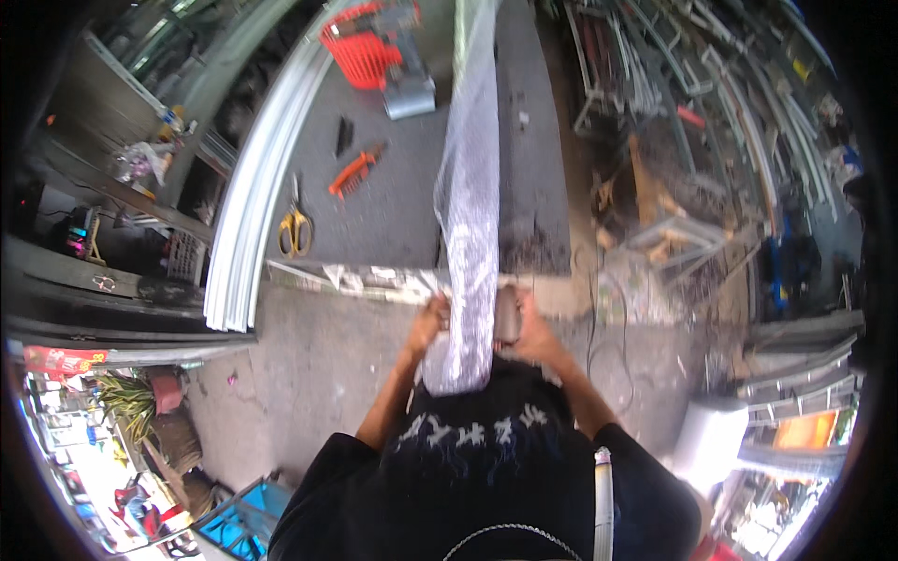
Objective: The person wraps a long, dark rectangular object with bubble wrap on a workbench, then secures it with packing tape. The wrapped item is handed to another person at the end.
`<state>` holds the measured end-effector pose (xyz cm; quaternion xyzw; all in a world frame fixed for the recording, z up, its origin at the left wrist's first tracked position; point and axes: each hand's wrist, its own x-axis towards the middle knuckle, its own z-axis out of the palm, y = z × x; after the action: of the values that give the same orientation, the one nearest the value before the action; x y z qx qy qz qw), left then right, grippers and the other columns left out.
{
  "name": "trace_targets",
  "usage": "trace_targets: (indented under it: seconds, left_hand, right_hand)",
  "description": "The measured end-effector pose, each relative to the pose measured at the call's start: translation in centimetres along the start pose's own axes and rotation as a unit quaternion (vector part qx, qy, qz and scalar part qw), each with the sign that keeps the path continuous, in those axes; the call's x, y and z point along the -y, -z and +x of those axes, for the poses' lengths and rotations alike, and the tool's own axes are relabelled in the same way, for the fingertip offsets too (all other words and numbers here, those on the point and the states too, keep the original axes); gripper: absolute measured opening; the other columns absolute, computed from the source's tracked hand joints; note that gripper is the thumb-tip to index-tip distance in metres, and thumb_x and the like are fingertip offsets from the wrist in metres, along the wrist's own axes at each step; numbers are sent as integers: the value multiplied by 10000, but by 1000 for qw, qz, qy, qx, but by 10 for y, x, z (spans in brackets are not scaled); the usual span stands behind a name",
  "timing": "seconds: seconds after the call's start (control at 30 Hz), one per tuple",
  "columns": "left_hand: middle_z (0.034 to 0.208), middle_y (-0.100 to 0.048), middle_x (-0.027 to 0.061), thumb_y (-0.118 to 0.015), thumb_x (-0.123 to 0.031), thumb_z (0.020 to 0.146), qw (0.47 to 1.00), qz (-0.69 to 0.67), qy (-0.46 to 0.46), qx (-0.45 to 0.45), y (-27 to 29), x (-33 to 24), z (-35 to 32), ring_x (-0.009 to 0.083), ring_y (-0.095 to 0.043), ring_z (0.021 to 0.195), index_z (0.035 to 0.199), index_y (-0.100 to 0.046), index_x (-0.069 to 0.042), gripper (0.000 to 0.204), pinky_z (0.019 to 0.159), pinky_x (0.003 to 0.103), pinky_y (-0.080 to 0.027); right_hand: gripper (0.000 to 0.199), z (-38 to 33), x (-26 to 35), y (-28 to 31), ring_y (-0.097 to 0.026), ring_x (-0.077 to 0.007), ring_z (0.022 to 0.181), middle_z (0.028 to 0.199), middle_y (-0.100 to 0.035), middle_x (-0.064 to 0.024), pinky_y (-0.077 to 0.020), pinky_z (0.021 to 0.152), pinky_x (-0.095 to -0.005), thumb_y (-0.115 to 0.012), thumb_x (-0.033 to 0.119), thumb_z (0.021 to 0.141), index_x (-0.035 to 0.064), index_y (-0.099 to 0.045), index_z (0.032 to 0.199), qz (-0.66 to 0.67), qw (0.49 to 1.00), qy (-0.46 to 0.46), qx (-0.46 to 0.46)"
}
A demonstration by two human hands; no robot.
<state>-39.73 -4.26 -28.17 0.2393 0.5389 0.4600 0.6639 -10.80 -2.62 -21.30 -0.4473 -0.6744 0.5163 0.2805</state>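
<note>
A long, narrow bundle in shiny clear plastic wrap [470, 196] runs down the table and sticks out past its near edge toward my chest. My left hand [427, 321] is closed at the bundle's left side, its fingertips partly hidden by the wrap. On the other side, my right hand [535, 329] has its fingers curled round a brown roll that looks like packing tape [507, 315], close against the bundle. Left of the bundle, yellow-handled scissors [295, 231] and an orange-handled cutter [356, 171] lie on the dark tabletop [393, 224].
A red basket [365, 58] and a grey power tool [406, 79] stand at the table's far left. White metal profiles [267, 192] line its left edge. Racks of metal lengths [655, 65] fill the right side. A blue crate [248, 521] stands behind at left.
</note>
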Motion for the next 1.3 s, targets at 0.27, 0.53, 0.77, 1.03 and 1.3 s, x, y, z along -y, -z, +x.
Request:
trace_targets:
  seconds: [0.27,0.53,0.77,1.03,1.3]
  left_hand:
    - [1007,-723,91,-601,-447,1117,982,168,-73,55,-53,-148,-120,162,-650,926,1334,-676,55,552,761,301,-503]
    - [1284,-661,204,-817,-398,991,974,216,-71,-21,-52,-166,-119,238,-667,1128,1395,-456,72,717,972,383,-567]
    - [1503,-600,190,-444,-512,1171,997,-31,-32,-64,-14,-96,-62,249,-558,1382,1572,-456,87,721,1197,398,-417]
    - [1281,-711,130,-407,-400,1185,988,-125,86,37,-13,14,12,283,-723,1108,1502,-564,-45,502,1012,544,-611]
    - [1142,-730,127,-466,-419,1156,946,-285,118,101,-45,-28,-26,313,-753,967,1443,-600,-70,471,885,628,-652]
  right_hand:
    - [1070,23,142,-13,-465,-388,1498,1559,-491,-223,-358,1267,-518,-967,150,719,32,-328,1569,-8,987,145,-66]
    - [1027,22,174,-24,-400,-423,1535,1628,-468,-194,-314,1262,-596,-951,227,764,57,-391,1607,-151,970,185,37]
    - [571,-58,278,52,-779,-304,847,992,-797,-157,-633,764,-445,-890,145,864,22,-593,1335,-76,910,344,-217]
    - [205,-61,369,43,-804,-373,826,971,-782,-209,-675,781,-462,-873,56,840,-7,-705,938,135,883,439,-97]
    - [219,-47,382,29,-754,-249,575,850,-804,-237,-594,405,-320,-640,118,1061,-5,-636,1242,112,822,503,-243]
